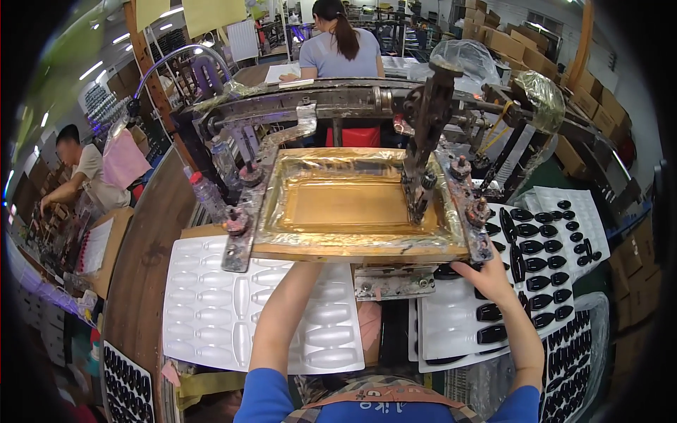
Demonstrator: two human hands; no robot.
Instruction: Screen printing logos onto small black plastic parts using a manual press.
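Note:
A screen-printing frame [317,244] with a gold mesh [338,201] is held in a dark, paint-stained press [430,106]. My left forearm [282,317] reaches beneath the frame, hiding that hand. My right hand [486,278] is at the frame's lower right corner, thumb stretched out apart from the fingers, which are partly hidden by the bracket, beside glossy black oval pieces [527,248]. A small metal fixture [395,285] sits under the frame. A white moulded tray [201,296] lies below at left; white trays [444,338] with black pieces lie at right.
A wooden bench edge [134,282] runs down the left, with bottles [206,199] by the press. More filled trays are at lower left [109,366] and lower right. A co-worker [340,56] sits beyond the press, another [99,169] works at left. Cardboard boxes [511,46] are stacked behind.

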